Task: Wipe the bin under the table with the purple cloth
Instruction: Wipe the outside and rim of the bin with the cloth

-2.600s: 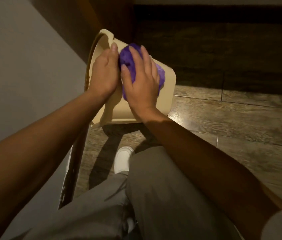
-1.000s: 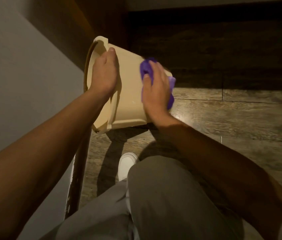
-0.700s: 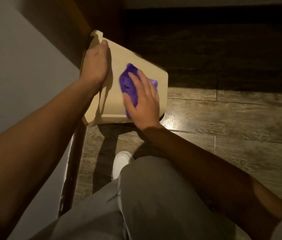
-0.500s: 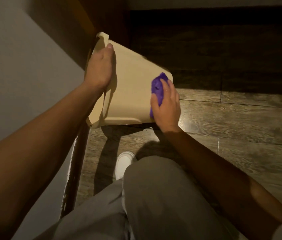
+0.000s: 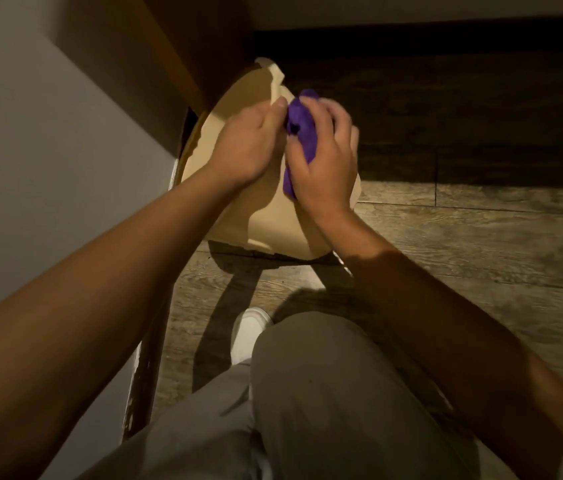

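Note:
A cream plastic bin (image 5: pixel 266 223) is tilted on the wooden floor, its open mouth turned to the left toward the wall. My left hand (image 5: pixel 249 143) lies flat on the bin's upper side near the rim and holds it. My right hand (image 5: pixel 325 157) presses the bunched purple cloth (image 5: pixel 302 133) against the bin's outer wall, right beside my left hand. The cloth shows between my fingers and below my palm. The bin's inside is mostly hidden.
A grey wall (image 5: pixel 48 150) runs along the left with a dark baseboard (image 5: pixel 148 368). A wooden table leg (image 5: pixel 183 57) stands just behind the bin. My bent knee in grey trousers (image 5: pixel 325 393) and a white shoe (image 5: pixel 249 332) are below. Wooden floor (image 5: pixel 481 244) spreads to the right.
My right hand slid the cloth from the bin's lower right edge up toward the rim, next to my left hand. The bin has tilted slightly; my left hand shifted down its side.

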Motion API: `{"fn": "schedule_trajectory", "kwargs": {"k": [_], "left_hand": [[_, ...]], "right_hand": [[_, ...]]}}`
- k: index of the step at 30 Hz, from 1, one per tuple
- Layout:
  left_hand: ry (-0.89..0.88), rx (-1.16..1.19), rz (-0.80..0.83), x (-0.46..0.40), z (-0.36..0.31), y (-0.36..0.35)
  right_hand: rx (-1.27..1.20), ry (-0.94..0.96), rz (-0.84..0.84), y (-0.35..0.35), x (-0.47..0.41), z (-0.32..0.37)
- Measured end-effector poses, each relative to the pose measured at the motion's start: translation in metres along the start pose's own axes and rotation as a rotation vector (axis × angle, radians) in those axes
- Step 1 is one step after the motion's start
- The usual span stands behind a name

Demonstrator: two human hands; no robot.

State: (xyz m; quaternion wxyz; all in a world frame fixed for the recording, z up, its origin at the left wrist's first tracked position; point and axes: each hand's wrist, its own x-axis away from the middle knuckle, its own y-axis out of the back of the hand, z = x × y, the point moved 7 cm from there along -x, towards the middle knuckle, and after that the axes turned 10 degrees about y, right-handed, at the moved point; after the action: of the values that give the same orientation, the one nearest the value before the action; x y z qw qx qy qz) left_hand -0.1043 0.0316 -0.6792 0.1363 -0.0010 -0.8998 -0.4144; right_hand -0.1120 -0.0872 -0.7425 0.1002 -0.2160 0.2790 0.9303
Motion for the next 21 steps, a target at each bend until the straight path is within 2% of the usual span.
{"fn": "schedule_trajectory", "kwargs": {"k": [3,7,9,13,15,18,21], "left_hand": [[0.03,0.001,-0.042,-0.001,0.007,0.006],[0.143,0.093,-0.056,-0.001,0.031,0.022],[0.161,0.116,-0.046,-0.001,0.033,0.023],[0.152,0.092,-0.051,-0.015,0.006,0.004],[0.116,0.038,-0.073,-0.018,-0.006,0.004],[0.073,-0.002,0.088,0.014,0.012,0.005],[-0.054,-0.293,0.151,0.078,0.049,-0.007]], "right_hand": [[0.064,-0.148,0.056,-0.011,-0.019,-0.035],[0.199,-0.457,0.238,-0.006,0.023,-0.098],[0.198,-0.449,0.231,0.001,0.042,-0.1],[0.01,-0.234,0.139,-0.008,0.058,-0.045],[-0.054,-0.197,0.103,-0.007,0.059,-0.029],[-0.12,-0.324,0.061,0.003,0.052,-0.043],[-0.139,-0.442,0.058,0.011,0.047,-0.062]]}}
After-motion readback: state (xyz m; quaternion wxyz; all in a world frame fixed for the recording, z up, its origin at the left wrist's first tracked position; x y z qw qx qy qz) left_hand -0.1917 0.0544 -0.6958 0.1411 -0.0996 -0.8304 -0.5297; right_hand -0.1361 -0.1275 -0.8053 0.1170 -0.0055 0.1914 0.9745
